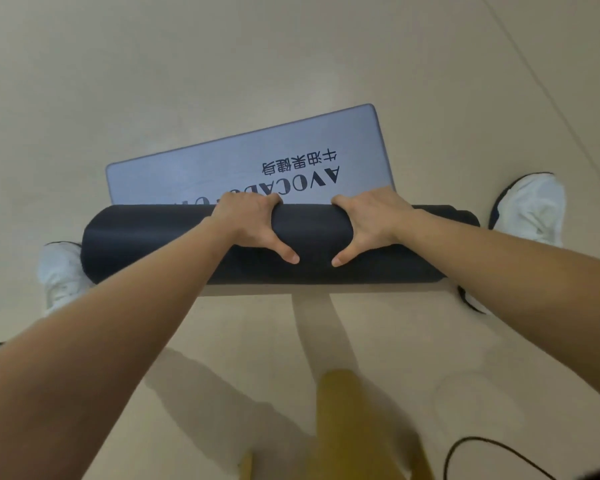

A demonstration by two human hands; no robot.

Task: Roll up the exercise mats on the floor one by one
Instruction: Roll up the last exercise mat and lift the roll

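On the beige floor (291, 46) your exercise mat (146, 244) lies mostly rolled, its printed blue end flat beyond. Your left hand (250, 223) and right hand (374, 220) grip the roll's middle, fingers seemingly curled over its far side, thumbs spread.

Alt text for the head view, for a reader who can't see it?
Left hand and right hand grip the middle of a dark, mostly rolled exercise mat, thumbs on its near side. Its short grey-blue printed end lies flat on the beige floor, white shoes beside both ends of the roll.
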